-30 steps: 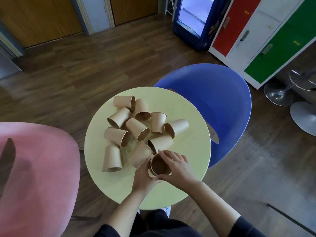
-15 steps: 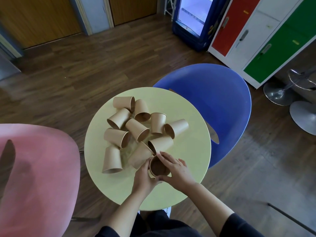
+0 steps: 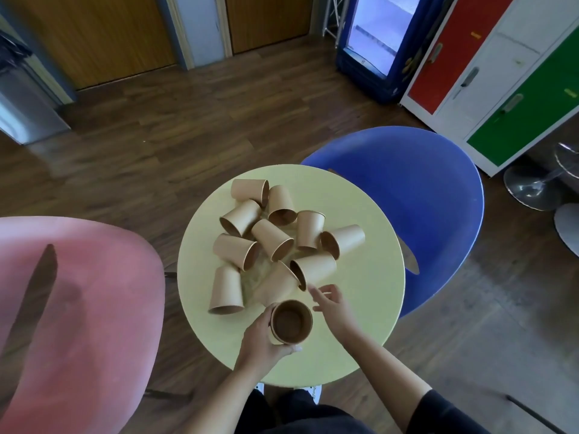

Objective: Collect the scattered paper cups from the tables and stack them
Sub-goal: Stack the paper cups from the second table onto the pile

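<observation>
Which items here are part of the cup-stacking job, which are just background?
Job: held cup stack, in left hand; right hand, empty; loose paper cups on yellow table.
Background: blue chair, pink chair, lockers, fridge.

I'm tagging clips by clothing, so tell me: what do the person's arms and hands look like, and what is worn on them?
Both forearms are bare. The right arm has a dark, black-looking sleeve pushed up near the elbow; the left arm's sleeve is out of frame. The left hand and right hand wear no gloves, and no rings, watch or bracelets are visible.
</observation>
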A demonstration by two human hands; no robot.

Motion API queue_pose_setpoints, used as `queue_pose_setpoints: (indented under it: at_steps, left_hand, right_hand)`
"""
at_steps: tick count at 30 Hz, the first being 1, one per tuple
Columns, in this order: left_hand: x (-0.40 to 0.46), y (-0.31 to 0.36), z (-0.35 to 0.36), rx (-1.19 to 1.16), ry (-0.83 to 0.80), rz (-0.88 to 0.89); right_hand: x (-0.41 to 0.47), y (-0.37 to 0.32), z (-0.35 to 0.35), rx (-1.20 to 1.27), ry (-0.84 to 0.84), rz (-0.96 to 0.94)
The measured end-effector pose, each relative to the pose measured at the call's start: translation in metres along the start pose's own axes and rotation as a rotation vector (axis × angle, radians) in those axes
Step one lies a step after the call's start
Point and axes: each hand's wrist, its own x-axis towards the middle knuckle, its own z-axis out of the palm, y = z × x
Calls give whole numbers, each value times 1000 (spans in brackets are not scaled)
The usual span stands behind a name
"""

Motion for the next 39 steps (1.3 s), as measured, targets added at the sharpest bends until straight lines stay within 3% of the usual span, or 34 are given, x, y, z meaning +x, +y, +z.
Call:
queue_pose_setpoints:
  at_steps: [5,13,39]
  left_hand:
    - [-12,-13,-16,-21,51,10]
    - [-26,-30,-42,-51,110,-15]
    - [-29,-49,-62,-57,162,-20]
  right_hand:
    - [10,-12,26,60,-112,301]
    - [22,-24,70,101,-192,420]
    - [18,-14,84,374,-156,300]
